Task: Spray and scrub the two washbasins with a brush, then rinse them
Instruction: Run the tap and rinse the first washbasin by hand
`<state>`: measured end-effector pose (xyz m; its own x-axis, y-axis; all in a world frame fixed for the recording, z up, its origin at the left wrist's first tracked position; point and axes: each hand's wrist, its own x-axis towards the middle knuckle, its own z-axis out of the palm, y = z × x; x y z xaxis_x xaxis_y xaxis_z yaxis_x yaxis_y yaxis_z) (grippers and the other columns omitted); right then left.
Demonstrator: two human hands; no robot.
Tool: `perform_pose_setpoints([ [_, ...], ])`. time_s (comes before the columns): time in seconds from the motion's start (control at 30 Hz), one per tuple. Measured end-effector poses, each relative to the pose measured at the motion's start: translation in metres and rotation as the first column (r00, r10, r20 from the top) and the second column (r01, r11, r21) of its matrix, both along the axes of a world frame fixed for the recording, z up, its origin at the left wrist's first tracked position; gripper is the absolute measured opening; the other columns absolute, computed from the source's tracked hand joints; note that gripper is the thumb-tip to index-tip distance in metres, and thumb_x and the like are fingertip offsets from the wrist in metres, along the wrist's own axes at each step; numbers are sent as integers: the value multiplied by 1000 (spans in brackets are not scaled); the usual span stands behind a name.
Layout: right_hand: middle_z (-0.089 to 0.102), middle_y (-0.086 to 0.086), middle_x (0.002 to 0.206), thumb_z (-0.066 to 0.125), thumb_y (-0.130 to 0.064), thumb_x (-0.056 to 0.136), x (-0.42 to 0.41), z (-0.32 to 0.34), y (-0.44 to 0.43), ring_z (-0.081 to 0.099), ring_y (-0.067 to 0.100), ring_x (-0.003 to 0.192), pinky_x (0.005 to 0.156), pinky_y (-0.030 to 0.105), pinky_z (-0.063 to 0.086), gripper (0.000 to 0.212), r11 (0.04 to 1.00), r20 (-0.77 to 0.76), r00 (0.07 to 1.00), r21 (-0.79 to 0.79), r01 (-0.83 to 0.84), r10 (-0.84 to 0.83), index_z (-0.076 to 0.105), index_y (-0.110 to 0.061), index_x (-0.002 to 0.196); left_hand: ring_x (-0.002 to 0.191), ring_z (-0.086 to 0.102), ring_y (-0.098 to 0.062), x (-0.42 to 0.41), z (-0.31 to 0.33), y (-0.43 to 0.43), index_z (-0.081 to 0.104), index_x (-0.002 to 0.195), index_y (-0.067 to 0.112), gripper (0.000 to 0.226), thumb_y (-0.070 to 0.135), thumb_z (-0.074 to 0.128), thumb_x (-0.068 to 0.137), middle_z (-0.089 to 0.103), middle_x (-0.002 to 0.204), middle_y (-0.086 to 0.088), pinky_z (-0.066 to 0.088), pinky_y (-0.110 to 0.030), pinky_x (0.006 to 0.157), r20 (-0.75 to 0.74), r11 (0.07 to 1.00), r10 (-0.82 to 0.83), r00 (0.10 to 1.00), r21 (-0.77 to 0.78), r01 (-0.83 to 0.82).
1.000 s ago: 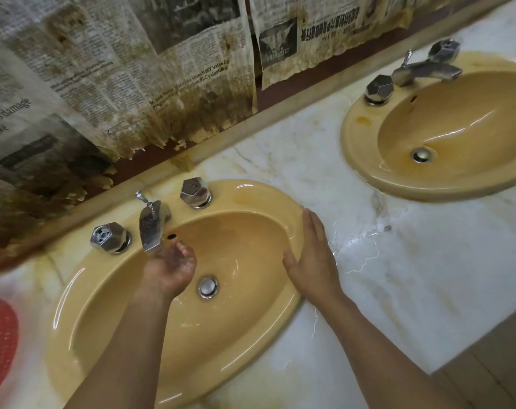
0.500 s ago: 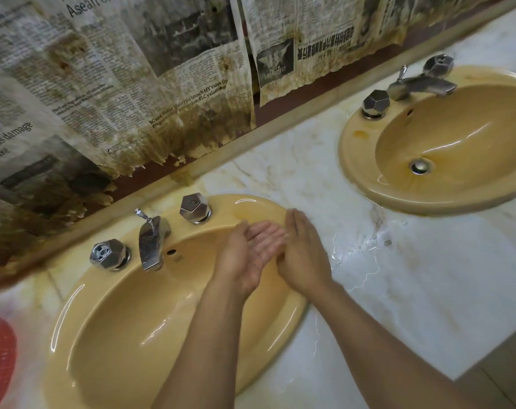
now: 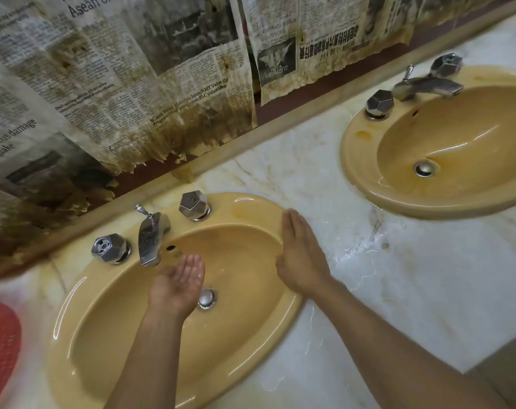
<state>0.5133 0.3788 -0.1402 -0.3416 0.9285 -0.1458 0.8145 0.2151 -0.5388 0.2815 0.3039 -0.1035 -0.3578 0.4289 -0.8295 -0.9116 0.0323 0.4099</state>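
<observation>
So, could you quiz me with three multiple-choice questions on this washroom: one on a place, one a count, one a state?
1. Where does the right hand rest? A) right rim of the near basin B) far basin's tap C) the wall
2. How many faceted knobs has the near basin? A) one B) two C) four
3. The left hand is: A) gripping a brush B) cupped, empty C) turning a knob
Answers: 1 A, palm flat on the rim; 2 B, one each side of the spout; 3 B, palm up below the spout.
</observation>
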Motion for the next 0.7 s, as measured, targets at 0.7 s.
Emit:
perform_pose_setpoints([
  [0.7,-23,1,167,47,-39,99,-2,2,21,-21,19,154,127,47,1,86,959,221,939,49,-279,262,-4,-10,162,98,64,-16,-11,20,-7,71,94,10,44,25,33,112,73,81,-5,51,-30,91,-19,996,91,996,4,-91],
])
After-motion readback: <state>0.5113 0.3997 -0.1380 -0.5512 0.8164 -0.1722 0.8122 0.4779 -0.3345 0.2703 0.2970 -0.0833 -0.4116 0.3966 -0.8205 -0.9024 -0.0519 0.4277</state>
